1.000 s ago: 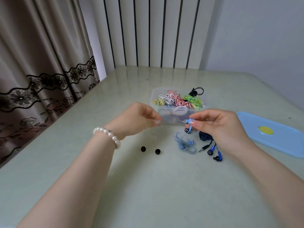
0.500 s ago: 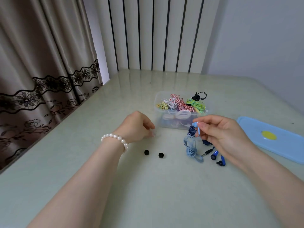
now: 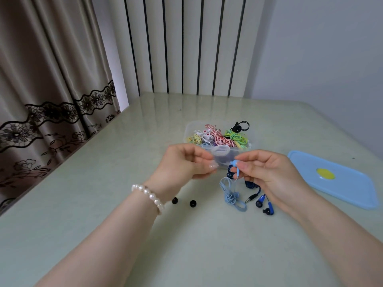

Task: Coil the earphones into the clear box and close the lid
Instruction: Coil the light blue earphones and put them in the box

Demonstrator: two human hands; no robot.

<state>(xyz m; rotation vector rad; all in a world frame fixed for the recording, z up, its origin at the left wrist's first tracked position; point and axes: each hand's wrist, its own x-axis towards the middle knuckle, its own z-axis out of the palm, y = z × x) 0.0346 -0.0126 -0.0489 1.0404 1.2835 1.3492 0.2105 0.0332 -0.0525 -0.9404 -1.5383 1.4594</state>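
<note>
Many coloured coiled earphones fill the lidless clear plastic box (image 3: 191,129) just beyond our hands. Our right hand (image 3: 267,175) pinches the light-blue earphone (image 3: 235,163), cord dangling; our left hand (image 3: 184,162) curls, contents unclear.

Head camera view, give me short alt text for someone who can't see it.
A person's right hand pinches a light blue earbud, its tangled cable trailing onto a pale green table, while the left hand hovers beside it, fingers curled. Behind sits a clear box of coiled colourful earphones; its blue lid lies to the right.
</note>
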